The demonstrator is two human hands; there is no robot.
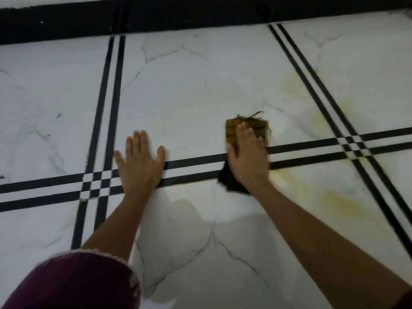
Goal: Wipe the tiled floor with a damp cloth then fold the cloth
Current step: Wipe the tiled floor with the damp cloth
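Observation:
The floor [189, 90] is white marble-look tile crossed by double black stripes. A small cloth [258, 128], yellow-brown checked with frayed edges and a dark part nearer me, lies bunched on the floor over a stripe. My right hand [247, 157] presses flat on top of the cloth with straight fingers. My left hand [140, 163] rests flat on the floor to the left of it, fingers spread, holding nothing. Yellowish smears [312, 192] show on the tiles to the right of the cloth.
A black border band [200, 16] runs along the far edge of the floor. A maroon sleeve [73, 284] with pale trim fills the lower left. A damp-looking grey patch [187, 210] sits between my forearms.

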